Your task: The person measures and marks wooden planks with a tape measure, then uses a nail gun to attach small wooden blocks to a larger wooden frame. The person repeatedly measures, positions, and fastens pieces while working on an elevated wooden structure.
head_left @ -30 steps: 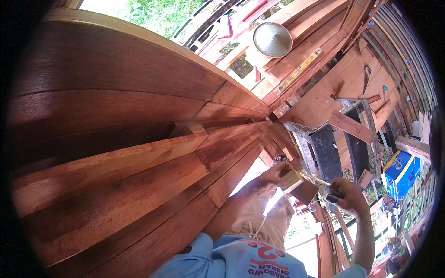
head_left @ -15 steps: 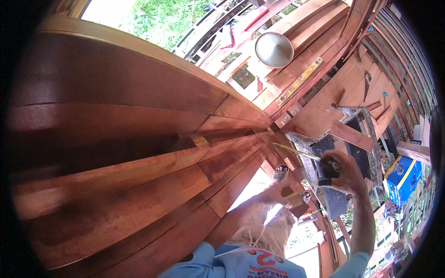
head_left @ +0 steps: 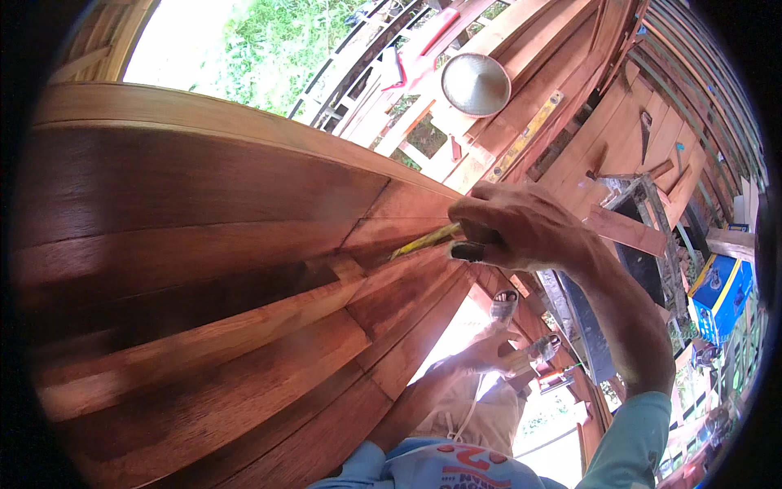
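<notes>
Plank wall (head_left: 204, 196): It is standing on the left, with thin lines showing between its red-brown boards.
Long ledge (head_left: 204, 326): It is running along the wall, with a dark gap (head_left: 252, 289) showing between them.
Inside the gap: A little block (head_left: 346, 267) is already sitting there. The work with the tape looks partly done; how much is left is not showing.
Blue box (head_left: 721, 293): It is sitting far right.
Cone hat (head_left: 476, 85): It is resting on boards near the top.
Right hand (head_left: 521, 224): It is curling tightly around the tape measure (head_left: 467, 250).
Left hand (head_left: 489, 350): It is gripping a wood block (head_left: 516, 361) down low, away from the gap.
Tape measure: Its dark case is peeking from the fingers. Its thin yellow strip (head_left: 428, 241) is poking out left, its tip pointing at the gap by the ledge; I cannot tell if it is touching.
Wood block: It is looking pale on top and brown below.
</notes>
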### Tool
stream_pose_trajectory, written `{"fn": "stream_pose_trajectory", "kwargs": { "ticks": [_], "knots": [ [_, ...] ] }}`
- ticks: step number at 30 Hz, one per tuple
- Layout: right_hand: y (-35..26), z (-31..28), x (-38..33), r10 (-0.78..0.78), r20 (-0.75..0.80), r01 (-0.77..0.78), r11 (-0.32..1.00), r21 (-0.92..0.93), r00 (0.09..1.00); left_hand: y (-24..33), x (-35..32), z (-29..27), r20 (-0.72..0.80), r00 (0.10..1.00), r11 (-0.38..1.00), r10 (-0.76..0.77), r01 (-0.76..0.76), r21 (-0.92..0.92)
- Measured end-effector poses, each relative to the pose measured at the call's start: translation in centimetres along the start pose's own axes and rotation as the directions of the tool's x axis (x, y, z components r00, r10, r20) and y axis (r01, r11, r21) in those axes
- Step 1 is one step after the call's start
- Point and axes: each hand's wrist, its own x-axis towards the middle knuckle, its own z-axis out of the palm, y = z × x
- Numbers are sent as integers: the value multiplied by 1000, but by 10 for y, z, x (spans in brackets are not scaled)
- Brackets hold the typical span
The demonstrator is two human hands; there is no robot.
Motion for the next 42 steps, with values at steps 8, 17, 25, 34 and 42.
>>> {"fn": "stream_pose_trajectory", "kwargs": {
  "ticks": [8, 17, 25, 34, 42],
  "knots": [
    [-9, 24, 41, -122, 46, 121, 992, 23, 991, -5, 0, 1, -33, 999, 1000, -2, 1, -29],
    [-28, 41, 73, -138, 171, 138, 990, 12, 975, -5, -5, 0, -70, 998, 999, 4, 0, 52],
    [-44, 42, 87, -108, 187, 112, 994, -9, 976, 8, -9, -3, -72, 997, 998, -41, 37, -58],
    [-52, 24, 95, -82, 354, 102, 994, -38, 932, 11, -13, -5, -106, 994, 1000, -13, 13, 0],
    [-57, 29, 108, -62, 321, 93, 992, -80, 945, 2, -8, -6, -91, 995, 999, 37, -37, -4]
  ]
}}
